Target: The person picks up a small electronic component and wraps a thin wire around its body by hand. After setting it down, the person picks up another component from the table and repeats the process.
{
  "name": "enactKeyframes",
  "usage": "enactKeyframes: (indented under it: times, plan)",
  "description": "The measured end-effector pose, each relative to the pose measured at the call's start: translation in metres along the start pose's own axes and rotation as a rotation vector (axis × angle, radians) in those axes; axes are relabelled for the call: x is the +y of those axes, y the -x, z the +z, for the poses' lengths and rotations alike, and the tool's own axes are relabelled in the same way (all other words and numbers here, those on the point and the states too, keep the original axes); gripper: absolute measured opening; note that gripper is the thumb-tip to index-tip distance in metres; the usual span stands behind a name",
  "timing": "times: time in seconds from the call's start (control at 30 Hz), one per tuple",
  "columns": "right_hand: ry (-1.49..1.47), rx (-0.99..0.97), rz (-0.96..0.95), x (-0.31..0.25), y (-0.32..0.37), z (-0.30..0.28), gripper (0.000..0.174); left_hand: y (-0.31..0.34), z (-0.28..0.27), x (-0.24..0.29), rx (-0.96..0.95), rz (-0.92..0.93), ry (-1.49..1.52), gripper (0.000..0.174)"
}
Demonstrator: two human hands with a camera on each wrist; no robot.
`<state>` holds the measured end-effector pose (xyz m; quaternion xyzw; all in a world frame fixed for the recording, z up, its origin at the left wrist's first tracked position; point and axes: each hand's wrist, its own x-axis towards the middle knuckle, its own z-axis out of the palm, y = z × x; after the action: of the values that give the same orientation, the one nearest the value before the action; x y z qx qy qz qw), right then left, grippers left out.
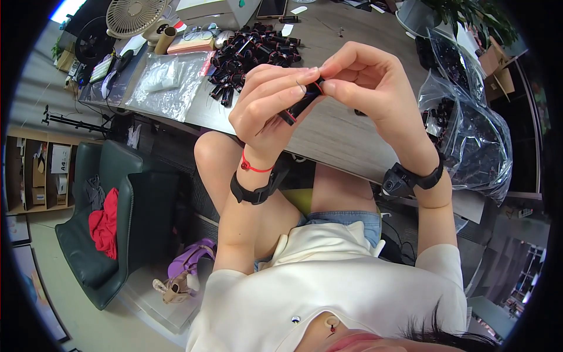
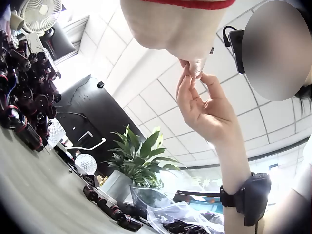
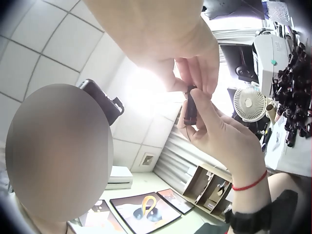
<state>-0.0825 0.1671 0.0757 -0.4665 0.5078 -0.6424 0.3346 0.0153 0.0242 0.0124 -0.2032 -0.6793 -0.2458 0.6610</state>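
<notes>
Both hands meet raised above the table's front edge in the head view. The left hand, with a red string bracelet at its wrist, holds a small black cylindrical part between thumb and fingers. Red-orange bands ring this part near its ends, and a thin wire sticks out. At its upper end, the right hand pinches with thumb and forefinger; the fingertips hide what lies between them. From the right wrist, the black part shows lengthwise along the left thumb. The left wrist view hides the part behind the left hand.
A pile of similar black parts lies on the table, beside a clear plastic bag. At the right, a large clear bag holds more black pieces. A fan and a potted plant stand farther back.
</notes>
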Motion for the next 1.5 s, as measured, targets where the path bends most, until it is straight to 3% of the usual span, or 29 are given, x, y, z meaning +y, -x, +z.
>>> enactKeyframes:
  times: [0.13, 0.23, 0.37, 0.63, 0.8, 1.03, 1.2, 1.33, 1.43, 1.5]
  plan:
    - [0.240, 0.097, -0.112, 0.005, -0.005, -0.002, 0.011, -0.001, 0.004, 0.001, -0.050, -0.150, -0.147, 0.040]
    - [0.609, 0.168, -0.221, 0.006, -0.006, 0.000, 0.017, -0.003, 0.005, 0.005, -0.097, -0.236, -0.282, 0.041]
    - [0.551, 0.141, -0.272, 0.004, -0.006, 0.001, 0.022, -0.008, 0.011, 0.011, 0.130, -0.399, -0.109, 0.041]
    - [0.497, 0.149, -0.296, 0.010, -0.009, 0.002, 0.022, -0.007, 0.000, 0.007, -0.082, -0.267, -0.354, 0.034]
    - [0.488, 0.197, -0.289, 0.015, -0.011, 0.003, 0.021, -0.006, 0.007, 0.011, -0.054, -0.314, -0.329, 0.034]
    - [0.426, 0.186, -0.438, 0.024, -0.017, 0.002, 0.021, -0.004, 0.012, 0.018, 0.074, -0.618, -0.038, 0.029]
    - [0.352, 0.178, -0.378, 0.024, -0.016, 0.003, 0.021, -0.003, 0.013, 0.020, 0.134, -0.634, -0.049, 0.033]
    - [0.317, 0.197, -0.432, 0.026, -0.016, 0.007, 0.019, -0.003, 0.011, 0.017, 0.073, -0.530, -0.178, 0.031]
    - [0.337, 0.225, -0.419, 0.027, -0.015, 0.008, 0.018, -0.006, 0.011, 0.016, 0.002, -0.302, -0.329, 0.031]
    - [0.376, 0.239, -0.414, 0.025, -0.013, 0.009, 0.018, -0.007, 0.012, 0.017, 0.006, -0.312, -0.336, 0.031]
